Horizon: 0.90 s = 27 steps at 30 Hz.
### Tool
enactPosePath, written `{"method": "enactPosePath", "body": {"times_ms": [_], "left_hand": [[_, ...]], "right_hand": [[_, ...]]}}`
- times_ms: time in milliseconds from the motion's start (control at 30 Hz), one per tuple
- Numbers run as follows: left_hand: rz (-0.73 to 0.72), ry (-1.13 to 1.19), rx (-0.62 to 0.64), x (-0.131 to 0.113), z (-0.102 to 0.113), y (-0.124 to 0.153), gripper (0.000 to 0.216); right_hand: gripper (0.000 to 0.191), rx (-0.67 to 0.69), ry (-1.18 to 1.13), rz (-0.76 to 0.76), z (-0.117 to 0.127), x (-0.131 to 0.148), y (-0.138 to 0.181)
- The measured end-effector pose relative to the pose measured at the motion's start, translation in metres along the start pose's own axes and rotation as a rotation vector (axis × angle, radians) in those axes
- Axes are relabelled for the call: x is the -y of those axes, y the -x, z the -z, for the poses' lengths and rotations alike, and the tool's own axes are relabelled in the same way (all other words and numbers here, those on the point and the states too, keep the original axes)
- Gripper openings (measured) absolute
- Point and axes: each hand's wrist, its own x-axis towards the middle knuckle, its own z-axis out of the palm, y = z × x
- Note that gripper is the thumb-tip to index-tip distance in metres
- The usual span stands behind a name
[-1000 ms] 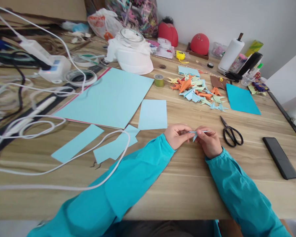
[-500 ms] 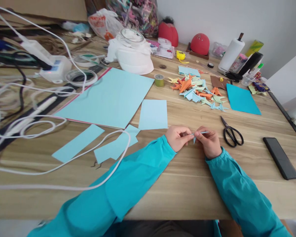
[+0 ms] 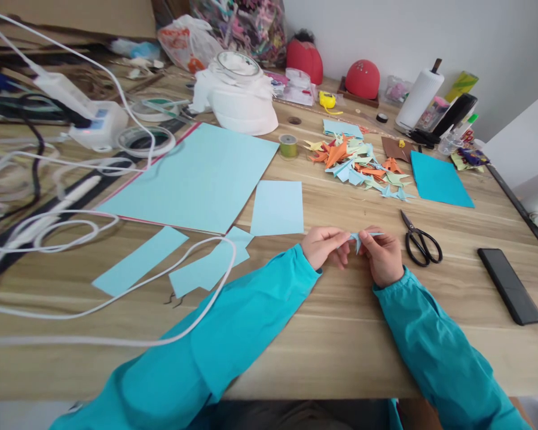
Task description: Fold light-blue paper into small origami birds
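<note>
Between my hands is a small light-blue folded paper crane (image 3: 357,240), partly covered by my fingers. My left hand (image 3: 326,245) pinches its left end between thumb and fingers. The thumb and fingers of my right hand (image 3: 381,254) are closed on its right side. A pile of folded paper cranes (image 3: 354,160) in orange, blue and pale green lies beyond my hands. Just right of my right hand rest black-handled scissors (image 3: 421,242). A light-blue paper square (image 3: 278,208) lies to the left of my left hand.
Large light-blue sheets (image 3: 197,179) and cut paper strips (image 3: 141,261) cover the left side. A white cable (image 3: 206,322) loops over my left sleeve. A phone (image 3: 510,286) lies at right, a teal sheet (image 3: 442,179) behind it. A thread spool (image 3: 288,146) stands near the cranes.
The folded paper has turned between my fingers, and more of its pointed shape shows. My left fingers have shifted, with the lower ones now loosened away. The view has moved very slightly.
</note>
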Motion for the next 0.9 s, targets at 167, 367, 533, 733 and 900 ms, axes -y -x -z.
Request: {"method": "enactPosePath", "body": {"times_ms": [167, 367, 533, 733, 900], "left_hand": [[-0.049, -0.087, -0.021, 0.0003, -0.0032, 0.0028, 0.038], [-0.024, -0.025, -0.026, -0.0008, -0.0045, 0.0032, 0.046], [-0.072, -0.003, -0.068, 0.0001, -0.0036, 0.0006, 0.048], [-0.291, -0.169, -0.143, 0.0033, -0.0021, -0.0030, 0.034], [-0.195, -0.144, -0.210, -0.0023, -0.0014, -0.0016, 0.034]], "right_hand": [[0.020, -0.025, -0.050, -0.051, -0.0011, 0.0002, 0.0008], [0.022, -0.059, -0.061, -0.087, 0.0003, 0.0002, -0.0008], [0.024, -0.003, -0.039, -0.069, 0.0017, 0.0000, -0.0015], [0.033, 0.067, 0.090, -0.037, -0.0007, 0.0043, 0.0015], [0.026, 0.142, 0.095, -0.058, -0.0033, 0.0052, 0.0033]]}}
